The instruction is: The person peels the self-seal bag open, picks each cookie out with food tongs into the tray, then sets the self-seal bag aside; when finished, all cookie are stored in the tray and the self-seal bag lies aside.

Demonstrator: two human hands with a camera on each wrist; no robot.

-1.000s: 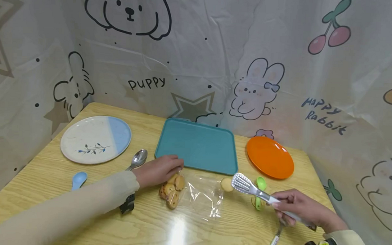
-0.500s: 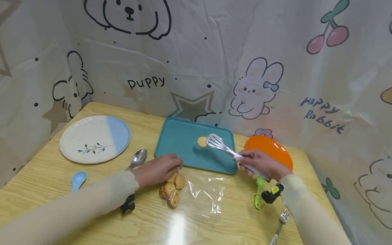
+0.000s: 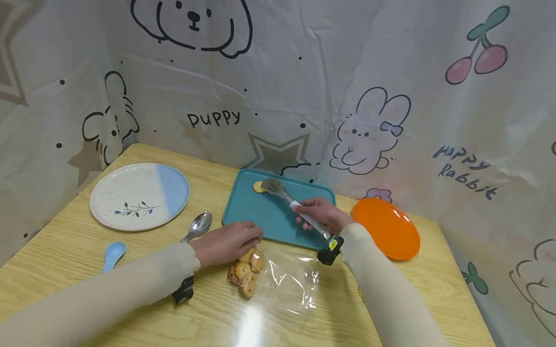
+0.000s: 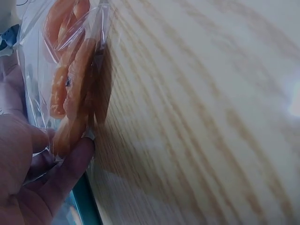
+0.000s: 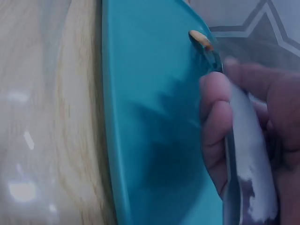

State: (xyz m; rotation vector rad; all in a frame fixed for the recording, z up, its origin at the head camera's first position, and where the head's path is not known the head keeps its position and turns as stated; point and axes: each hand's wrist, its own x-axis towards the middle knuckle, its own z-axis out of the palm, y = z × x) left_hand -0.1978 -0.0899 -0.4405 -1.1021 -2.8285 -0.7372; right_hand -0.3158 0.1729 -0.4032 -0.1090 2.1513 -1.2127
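The right hand [image 3: 320, 214] has its fingers curled round the pale handle of metal tongs [image 3: 282, 190], which reach far and to the left over the teal tray [image 3: 251, 213]. At their tips is a round cookie [image 3: 258, 187], above or on the tray's far left part (whether it touches the surface, I cannot tell). Nearer and to the left, the left hand [image 3: 225, 243] pinches the left end of a clear plastic bag [image 3: 283, 276] between thumb and fingers, just off the tray's near edge. The other cookies [image 3: 246, 274] lie bunched inside that left end, close to the fingertips, while the rest of the bag spreads flat to the right on the wooden table [image 3: 185, 333]. A metal spoon [image 3: 200, 223] lies just beyond the left forearm, partly covered by it, and a light blue spoon [image 3: 115, 250] is farther left. A white-and-blue plate [image 3: 130, 189] stands at the far left and an orange plate [image 3: 386, 228] at the far right, partly behind the right sleeve [image 3: 389, 289].
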